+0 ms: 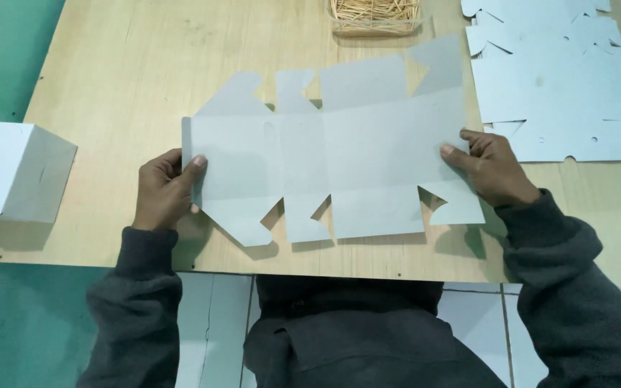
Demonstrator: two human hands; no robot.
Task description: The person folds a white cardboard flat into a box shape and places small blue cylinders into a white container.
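Observation:
A flat die-cut sheet of pale grey cardboard (346,154), an unfolded box blank with flaps along its top and bottom edges, lies spread over the wooden board (123,79). My left hand (165,190) pinches its left edge, thumb on top. My right hand (486,169) grips its right edge, thumb on the sheet. Both arms wear dark grey sleeves.
A stack of the same cut blanks (555,79) lies at the back right. A clear tub of thin wooden sticks (375,16) stands at the back middle. A folded white box (12,169) sits at the left edge. Green floor and white tiles lie beyond the board.

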